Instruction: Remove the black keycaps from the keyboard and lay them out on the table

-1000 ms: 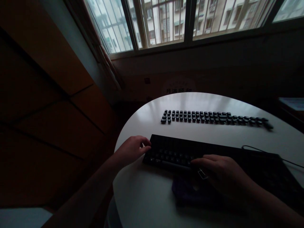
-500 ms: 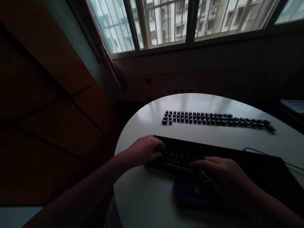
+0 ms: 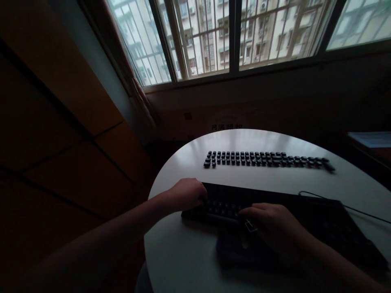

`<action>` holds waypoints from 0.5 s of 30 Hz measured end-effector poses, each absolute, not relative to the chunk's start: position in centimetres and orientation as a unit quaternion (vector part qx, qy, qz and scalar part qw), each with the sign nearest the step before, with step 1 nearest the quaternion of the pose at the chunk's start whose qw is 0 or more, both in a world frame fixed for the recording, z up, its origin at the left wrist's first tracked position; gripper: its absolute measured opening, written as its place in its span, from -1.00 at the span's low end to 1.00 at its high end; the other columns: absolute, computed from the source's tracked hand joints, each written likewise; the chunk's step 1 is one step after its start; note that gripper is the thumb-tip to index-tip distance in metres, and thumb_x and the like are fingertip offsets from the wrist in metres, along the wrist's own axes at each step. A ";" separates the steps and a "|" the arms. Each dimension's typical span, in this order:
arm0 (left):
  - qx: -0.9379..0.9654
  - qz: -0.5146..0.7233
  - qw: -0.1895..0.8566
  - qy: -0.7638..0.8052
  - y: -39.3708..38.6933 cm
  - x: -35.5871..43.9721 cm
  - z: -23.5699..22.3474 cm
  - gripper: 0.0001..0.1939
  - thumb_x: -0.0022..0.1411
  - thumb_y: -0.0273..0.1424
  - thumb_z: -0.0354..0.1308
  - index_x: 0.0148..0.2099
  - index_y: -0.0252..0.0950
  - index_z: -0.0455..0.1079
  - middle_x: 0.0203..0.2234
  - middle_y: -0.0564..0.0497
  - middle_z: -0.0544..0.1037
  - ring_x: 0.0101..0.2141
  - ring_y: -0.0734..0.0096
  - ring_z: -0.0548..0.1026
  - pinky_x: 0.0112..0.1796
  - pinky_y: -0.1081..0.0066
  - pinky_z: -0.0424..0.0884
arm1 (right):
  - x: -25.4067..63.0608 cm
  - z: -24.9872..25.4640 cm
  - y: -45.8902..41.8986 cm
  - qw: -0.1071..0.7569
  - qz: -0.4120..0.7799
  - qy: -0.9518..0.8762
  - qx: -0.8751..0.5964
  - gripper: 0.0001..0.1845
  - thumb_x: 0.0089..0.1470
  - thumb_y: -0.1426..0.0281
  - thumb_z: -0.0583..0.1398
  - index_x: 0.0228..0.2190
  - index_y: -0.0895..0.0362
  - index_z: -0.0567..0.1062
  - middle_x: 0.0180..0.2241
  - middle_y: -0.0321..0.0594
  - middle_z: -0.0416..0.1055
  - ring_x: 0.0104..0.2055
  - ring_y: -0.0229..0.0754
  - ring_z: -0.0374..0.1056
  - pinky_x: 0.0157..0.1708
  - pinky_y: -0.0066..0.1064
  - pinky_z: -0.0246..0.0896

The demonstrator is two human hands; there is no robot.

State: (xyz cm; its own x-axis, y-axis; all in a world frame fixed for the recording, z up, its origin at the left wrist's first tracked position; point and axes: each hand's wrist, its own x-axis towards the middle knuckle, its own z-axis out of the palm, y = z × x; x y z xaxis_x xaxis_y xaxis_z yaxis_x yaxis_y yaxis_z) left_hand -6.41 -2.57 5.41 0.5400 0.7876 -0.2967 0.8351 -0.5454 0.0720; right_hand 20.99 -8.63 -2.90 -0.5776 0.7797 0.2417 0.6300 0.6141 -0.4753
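Note:
A black keyboard (image 3: 224,208) lies at a slant across the table, part of its upper area bare of keycaps. At its left end is my left hand (image 3: 187,194), fingers curled down and closed around the edge. My right hand (image 3: 271,217) is closed over the middle of the keyboard, its fingertips close to the bottom key rows. A thin wire keycap puller (image 3: 250,226) sticks out below those fingers, its grip hidden in the hand. Loose black keycaps (image 3: 246,158) stand in rows behind the keyboard.
The white round table (image 3: 171,248) carries everything. Near its front lies a dark purple object (image 3: 230,248), too dim to name. A black cable (image 3: 351,208) runs off to the right. Wooden cabinets (image 3: 70,162) stand at left, and a barred window (image 3: 201,40) is ahead.
The view has tilted up and shifted right, so the table sits lower and further left in the picture. Both hands keep about the same places on the keyboard.

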 end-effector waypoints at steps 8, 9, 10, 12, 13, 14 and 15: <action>0.913 -0.137 0.052 0.381 -2.8 -6.5 5.7 -0.89 0.07 -0.48 0.17 -0.34 -0.24 0.51 -0.41 -0.06 0.57 -0.38 0.23 0.50 -0.39 0.37 0.30 | 21.0 -3.2 -8.4 0.228 0.159 -0.873 -0.400 -0.65 0.08 0.57 0.12 -0.17 0.01 0.56 -0.36 -0.26 0.53 -0.37 -0.19 0.46 -0.39 -0.42 0.22; 0.918 -0.136 0.048 0.369 -2.8 -6.5 5.7 -0.90 0.07 -0.48 0.17 -0.34 -0.25 0.50 -0.39 -0.08 0.57 -0.36 0.22 0.50 -0.37 0.37 0.31 | 20.9 -3.3 -8.4 0.229 0.157 -0.873 -0.400 -0.64 0.07 0.57 0.12 -0.17 0.01 0.57 -0.36 -0.26 0.53 -0.37 -0.19 0.46 -0.39 -0.42 0.22; 0.923 -0.134 0.048 0.357 -2.7 -6.5 5.7 -0.91 0.07 -0.48 0.17 -0.34 -0.26 0.49 -0.39 -0.08 0.57 -0.33 0.21 0.50 -0.34 0.36 0.33 | 20.9 -3.3 -8.4 0.229 0.154 -0.873 -0.402 -0.63 0.06 0.59 0.12 -0.17 0.01 0.57 -0.36 -0.26 0.53 -0.36 -0.19 0.47 -0.39 -0.42 0.22; 0.930 -0.136 0.057 0.336 -2.5 -6.5 5.7 -0.93 0.06 -0.47 0.19 -0.35 -0.26 0.47 -0.39 -0.08 0.56 -0.31 0.21 0.50 -0.32 0.36 0.34 | 20.8 -3.2 -8.4 0.230 0.150 -0.873 -0.403 -0.62 0.04 0.60 0.12 -0.18 0.01 0.57 -0.36 -0.27 0.53 -0.36 -0.19 0.47 -0.38 -0.42 0.21; 0.931 -0.139 0.063 0.330 -2.3 -6.5 5.8 -0.95 0.06 -0.46 0.20 -0.35 -0.27 0.47 -0.40 -0.08 0.55 -0.32 0.21 0.49 -0.32 0.37 0.34 | 20.8 -3.2 -8.4 0.228 0.151 -0.873 -0.403 -0.62 0.04 0.60 0.12 -0.17 0.01 0.56 -0.35 -0.27 0.53 -0.35 -0.19 0.47 -0.38 -0.42 0.20; 0.931 -0.139 0.068 0.329 -2.1 -6.4 5.9 -0.95 0.05 -0.45 0.21 -0.35 -0.27 0.46 -0.41 -0.07 0.55 -0.34 0.23 0.48 -0.34 0.37 0.33 | 20.8 -3.1 -8.4 0.226 0.153 -0.874 -0.403 -0.63 0.05 0.59 0.12 -0.17 0.01 0.56 -0.35 -0.27 0.53 -0.35 -0.19 0.47 -0.38 -0.42 0.20; 0.931 -0.136 0.072 0.331 -2.0 -6.4 6.2 -0.94 0.04 -0.45 0.22 -0.35 -0.27 0.45 -0.41 -0.07 0.54 -0.36 0.25 0.48 -0.36 0.39 0.32 | 20.8 -3.1 -8.5 0.224 0.156 -0.873 -0.404 -0.64 0.06 0.58 0.12 -0.17 0.01 0.56 -0.35 -0.27 0.53 -0.35 -0.19 0.47 -0.39 -0.42 0.20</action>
